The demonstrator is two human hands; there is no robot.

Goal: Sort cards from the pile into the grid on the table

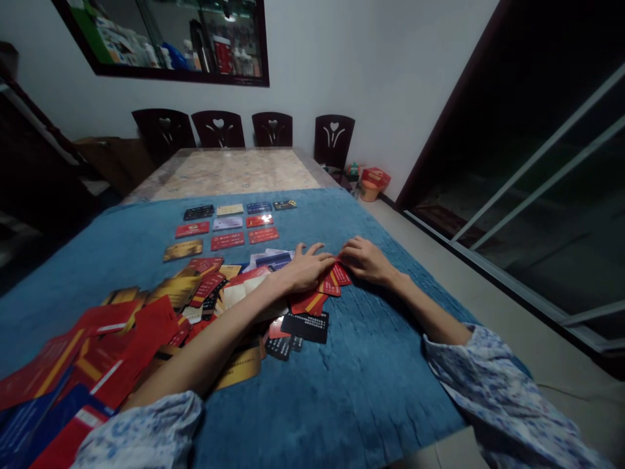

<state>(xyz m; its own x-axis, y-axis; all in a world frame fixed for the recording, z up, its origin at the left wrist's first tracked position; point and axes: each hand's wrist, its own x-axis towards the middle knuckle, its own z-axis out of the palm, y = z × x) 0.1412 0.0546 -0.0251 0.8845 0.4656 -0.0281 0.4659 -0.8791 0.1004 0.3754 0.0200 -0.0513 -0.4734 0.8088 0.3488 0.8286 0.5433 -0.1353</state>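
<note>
My left hand (pixel 306 267) reaches across the pile, its fingers stretched out and partly spread over several fanned red cards (pixel 328 284). Its thumb is hidden. My right hand (pixel 367 260) has its fingers closed at the right edge of a red card, and both hands meet there. Just below my left hand lie a black card (pixel 306 327) and darker cards (pixel 278 348). A blue card (pixel 273 262) and pale cards stick out beyond my left hand. The loose heap of red, gold and black cards (pixel 208 286) spreads leftward under my left forearm.
Several cards lie in rows farther up, among them a gold card (pixel 183 250) and a white card (pixel 227 223). Red sleeves (pixel 131 352) and blue sleeves (pixel 63 417) fill the lower left. A blue cloth (pixel 371 391) covers the table. Dark chairs (pixel 217 129) stand behind.
</note>
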